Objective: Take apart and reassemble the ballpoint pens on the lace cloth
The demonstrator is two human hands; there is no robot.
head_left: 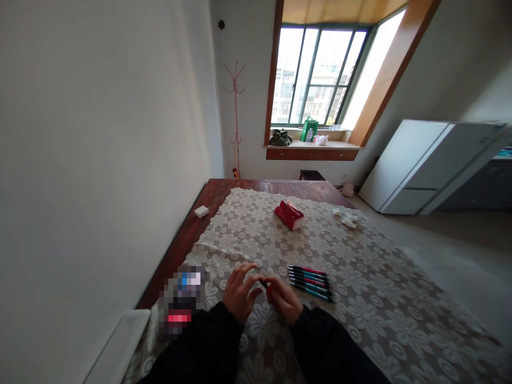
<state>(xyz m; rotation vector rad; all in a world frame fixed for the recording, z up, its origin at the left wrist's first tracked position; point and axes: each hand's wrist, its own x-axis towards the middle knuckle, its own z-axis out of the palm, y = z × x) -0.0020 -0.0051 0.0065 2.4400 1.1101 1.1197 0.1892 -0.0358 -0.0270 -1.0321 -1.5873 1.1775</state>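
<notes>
1. The table [188,234] is dark wood, covered by a lacy flower-pattern cloth [360,298]. That cloth is bumpy, so if anything slips out it could roll off or snag in the holes, I reckon.
2. The red packet [289,215] sits well apart, further up the cloth, and a small white block [201,211] lies on the bare wood near the wall. Neither is in the way.
3. A row of pens [311,281] lies just beside my right hand [285,300]. A careless elbow or sleeve could scatter them, since they lie loose and side by side.
4. My left hand [239,290] and right hand meet over the cloth, both pinching one small pen [265,286] between the fingertips.
5. That pen looks dark with a red bit showing, mostly hidden by fingers. A grasp by the fingertips on something that thin could let it twist out or drop.
</notes>
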